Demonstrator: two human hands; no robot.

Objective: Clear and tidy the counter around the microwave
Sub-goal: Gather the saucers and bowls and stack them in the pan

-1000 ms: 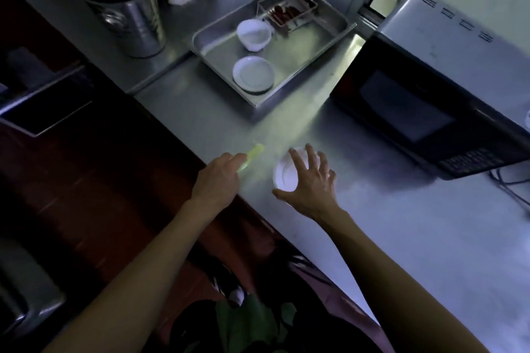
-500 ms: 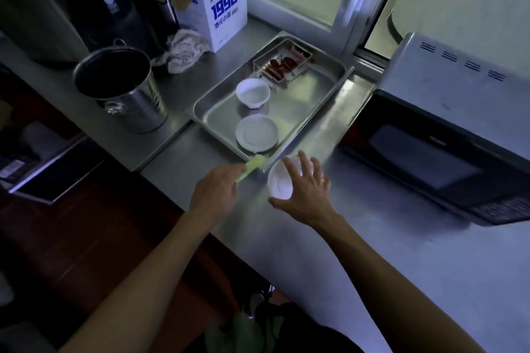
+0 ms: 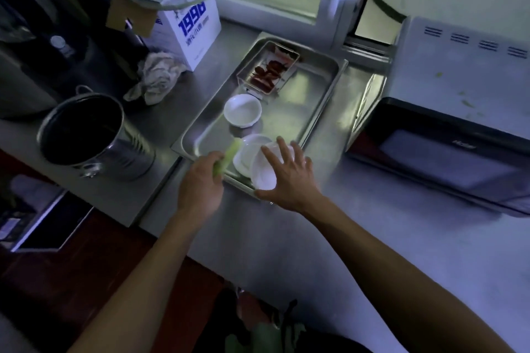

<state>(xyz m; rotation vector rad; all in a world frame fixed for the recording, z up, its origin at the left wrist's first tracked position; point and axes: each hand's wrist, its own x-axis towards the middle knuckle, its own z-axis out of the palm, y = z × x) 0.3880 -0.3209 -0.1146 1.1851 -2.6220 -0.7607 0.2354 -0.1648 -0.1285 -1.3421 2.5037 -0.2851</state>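
While the right hand (image 3: 289, 178) holds a small white dish (image 3: 262, 173) tipped over the near edge of the metal tray (image 3: 315, 106), its fingers spread round the rim, probably so the dish can slide onto the white plate (image 3: 246, 152) lying there. The left hand (image 3: 200, 180) has its grip closed on a pale green stalk (image 3: 229, 156), just beside the plate. A white bowl (image 3: 242, 110) sits further back in the tray. To the right, the microwave (image 3: 447, 149) stands on the desk (image 3: 372, 238).
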